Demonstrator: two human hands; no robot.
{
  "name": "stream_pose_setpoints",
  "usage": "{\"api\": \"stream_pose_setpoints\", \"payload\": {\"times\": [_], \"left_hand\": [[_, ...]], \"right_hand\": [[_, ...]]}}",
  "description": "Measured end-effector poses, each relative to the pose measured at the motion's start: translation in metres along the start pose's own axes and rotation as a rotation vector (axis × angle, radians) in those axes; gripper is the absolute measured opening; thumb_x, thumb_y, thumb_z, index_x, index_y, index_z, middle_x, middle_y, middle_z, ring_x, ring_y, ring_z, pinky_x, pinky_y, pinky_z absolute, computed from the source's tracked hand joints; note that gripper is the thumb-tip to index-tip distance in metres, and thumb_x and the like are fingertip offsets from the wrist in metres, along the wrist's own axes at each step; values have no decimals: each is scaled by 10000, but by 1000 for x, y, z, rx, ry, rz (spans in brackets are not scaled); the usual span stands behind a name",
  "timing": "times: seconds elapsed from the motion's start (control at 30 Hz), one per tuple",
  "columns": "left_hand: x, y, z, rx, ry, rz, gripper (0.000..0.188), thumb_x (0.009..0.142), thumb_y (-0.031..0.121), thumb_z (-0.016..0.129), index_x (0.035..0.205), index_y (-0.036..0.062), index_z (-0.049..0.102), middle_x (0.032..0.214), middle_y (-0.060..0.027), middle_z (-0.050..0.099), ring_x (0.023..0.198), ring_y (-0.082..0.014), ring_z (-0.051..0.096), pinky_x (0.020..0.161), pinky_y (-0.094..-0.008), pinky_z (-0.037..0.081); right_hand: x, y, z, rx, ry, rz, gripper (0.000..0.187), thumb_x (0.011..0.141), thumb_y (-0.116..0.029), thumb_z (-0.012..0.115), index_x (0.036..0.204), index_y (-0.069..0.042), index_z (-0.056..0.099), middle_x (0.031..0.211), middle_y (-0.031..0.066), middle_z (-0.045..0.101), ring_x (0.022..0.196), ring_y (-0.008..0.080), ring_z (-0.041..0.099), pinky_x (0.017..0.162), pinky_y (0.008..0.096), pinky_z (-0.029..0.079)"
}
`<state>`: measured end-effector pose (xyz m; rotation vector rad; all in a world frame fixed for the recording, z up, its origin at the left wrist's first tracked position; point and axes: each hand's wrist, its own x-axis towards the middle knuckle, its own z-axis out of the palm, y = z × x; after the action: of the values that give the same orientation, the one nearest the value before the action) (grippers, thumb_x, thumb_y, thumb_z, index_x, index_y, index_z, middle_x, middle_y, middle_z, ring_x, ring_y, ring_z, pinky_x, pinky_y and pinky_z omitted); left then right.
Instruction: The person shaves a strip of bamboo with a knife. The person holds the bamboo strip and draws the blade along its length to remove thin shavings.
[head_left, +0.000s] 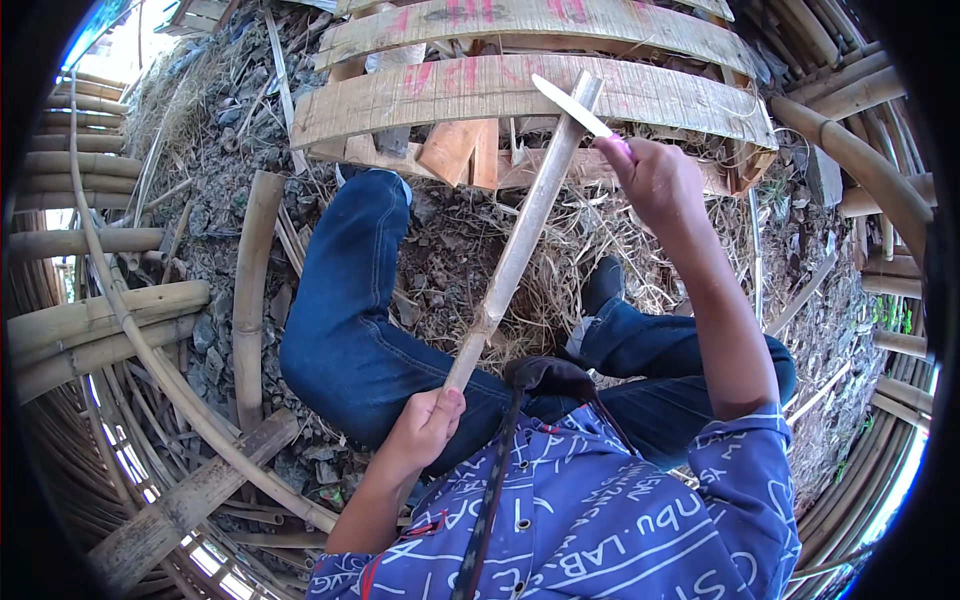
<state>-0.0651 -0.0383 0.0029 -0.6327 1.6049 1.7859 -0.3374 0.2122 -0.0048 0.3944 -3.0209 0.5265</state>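
Observation:
A long split bamboo strip (527, 225) slants up from my lap, with a knot partway along it. My left hand (430, 422) is closed around its lower end, close to my thigh. The strip's far end lies over the front board of a wooden pallet (690, 105). In my right hand (660, 180) is a knife (568, 103) with a pale blade and a pink handle, mostly hidden by my fingers. The blade lies across the strip close to its far end, pointing up and left.
Stacked bamboo poles (75, 240) line the left side, and more poles (850, 160) stand on the right. A short bamboo piece (255, 290) lies beside my left knee. A wood block (460, 150) sits under the pallet boards. Dry shavings (540, 300) and stones cover the ground.

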Motion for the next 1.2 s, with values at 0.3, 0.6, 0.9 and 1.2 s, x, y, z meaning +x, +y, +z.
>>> {"api": "stream_pose_setpoints", "payload": {"times": [0.3,0.6,0.9,1.2], "left_hand": [[-1,-3,-14,-115,-111,-88,442,1008,392,350,714,72,431,546,37,347,429,-37,296,373,-209,285],[-4,-6,-16,-81,-105,-73,486,986,473,354,702,80,393,529,33,310,406,-49,289,362,-208,253],[-2,-1,-27,-372,-265,-170,513,979,488,357,667,83,398,495,28,321,381,-55,304,344,-205,257],[6,4,-7,-248,-22,-15,412,993,398,396,791,48,475,506,-3,393,359,-56,349,332,-207,311]], "right_hand": [[-2,0,8,-23,119,44,597,888,-567,479,626,-50,624,566,170,594,557,354,612,521,433,471],[3,3,0,-88,123,88,654,897,-615,405,639,-60,633,560,148,601,563,330,625,523,430,475],[-35,8,3,430,165,288,491,928,-428,499,717,-8,641,543,158,540,473,275,515,502,387,406],[-88,-54,17,710,-180,138,347,911,-337,561,766,-26,612,569,173,551,545,364,574,499,418,436]]}}
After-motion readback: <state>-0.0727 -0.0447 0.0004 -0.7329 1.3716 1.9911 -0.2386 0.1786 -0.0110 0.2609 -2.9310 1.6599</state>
